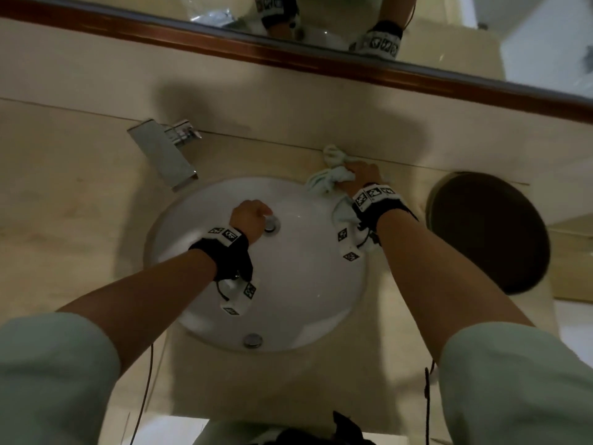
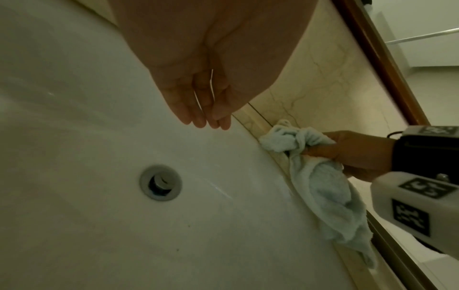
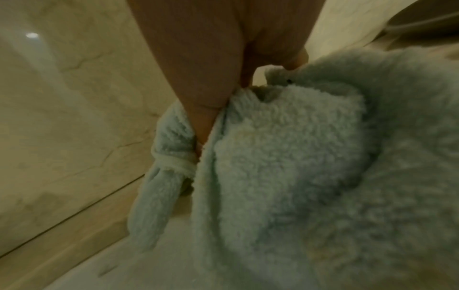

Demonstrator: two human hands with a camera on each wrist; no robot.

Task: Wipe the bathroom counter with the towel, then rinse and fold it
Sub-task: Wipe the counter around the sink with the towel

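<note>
1. Right hand [image 1: 362, 178] clamps the bunched towel [image 1: 324, 181] at the counter's [image 1: 80, 187] back edge, beside the sink [image 1: 179, 226].
2. Left hand [image 2: 198, 102] hangs over the sink, fingers together, straight, empty.
3. Towel looks soft, light, possibly damp; grip the bunch.

1. A beige marble wall [image 1: 288, 101] with faint veins rises behind the basin
2. A mirror [image 1: 529, 33] with a dark brown wooden frame [image 1: 224, 48] hangs above it
3. A white oval sink [image 1: 305, 284] has a chrome drain [image 1: 272, 224]
4. A flat chrome faucet [image 1: 163, 152] sits at the left
5. A round dark opening [image 1: 487, 232] lies at the right
6. The light is dim and warm
</note>
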